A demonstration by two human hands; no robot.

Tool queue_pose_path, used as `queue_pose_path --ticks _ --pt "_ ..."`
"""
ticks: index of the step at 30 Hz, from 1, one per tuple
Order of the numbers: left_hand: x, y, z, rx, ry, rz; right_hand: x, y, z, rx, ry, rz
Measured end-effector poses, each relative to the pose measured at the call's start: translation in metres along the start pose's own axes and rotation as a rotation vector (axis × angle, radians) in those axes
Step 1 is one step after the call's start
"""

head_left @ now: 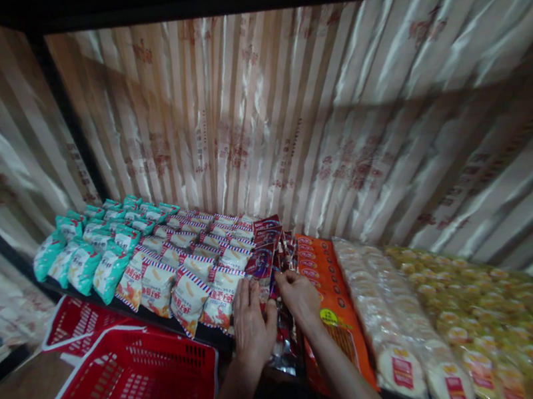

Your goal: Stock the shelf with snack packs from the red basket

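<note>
My left hand (pixel 254 319) lies with its fingers stretched out over the front of the row, between the white snack bags and the dark purple snack packets (pixel 263 257). Its thumb rests beside a purple packet's lower end. Just to the right, my right hand (pixel 300 294) has its fingers curled closed at the edge of a purple packet, and its fingertips are partly hidden. White snack bags (pixel 190 292) with red and blue striped tops stand left of my left hand. An orange snack bag (pixel 319 272) lies against the right side of my right hand and forearm.
Teal snack bags (pixel 110 268) fill the shelf's left end. Clear-wrapped round pastries (pixel 399 367) and yellow-green packets (pixel 463 290) line the right. Below stands a red shopping basket (pixel 126 397), with another red basket (pixel 83 319) behind it. A pleated curtain (pixel 253 114) hangs behind.
</note>
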State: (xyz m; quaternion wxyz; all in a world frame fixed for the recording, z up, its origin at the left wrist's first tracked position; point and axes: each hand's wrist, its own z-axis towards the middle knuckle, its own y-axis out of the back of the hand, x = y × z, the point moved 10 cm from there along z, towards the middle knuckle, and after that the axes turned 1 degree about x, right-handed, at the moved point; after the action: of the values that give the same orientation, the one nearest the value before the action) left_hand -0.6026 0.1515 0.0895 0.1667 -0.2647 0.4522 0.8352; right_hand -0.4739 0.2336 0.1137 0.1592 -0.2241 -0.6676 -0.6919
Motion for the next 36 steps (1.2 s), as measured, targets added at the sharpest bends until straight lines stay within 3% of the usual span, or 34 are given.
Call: queue_pose_path --ticks 27,36 --pt "0.0007 0.0019 -0.0005 -0.018 -0.022 -0.003 0.0041 -0.0029 0.0059 -0.102 -0.059 -0.017" --pt "-0.0017 0.0009 -0.0072 -0.029 -0.098 0.040 0.0034 -0.0050 0.0076 -0.094 -0.080 -0.064"
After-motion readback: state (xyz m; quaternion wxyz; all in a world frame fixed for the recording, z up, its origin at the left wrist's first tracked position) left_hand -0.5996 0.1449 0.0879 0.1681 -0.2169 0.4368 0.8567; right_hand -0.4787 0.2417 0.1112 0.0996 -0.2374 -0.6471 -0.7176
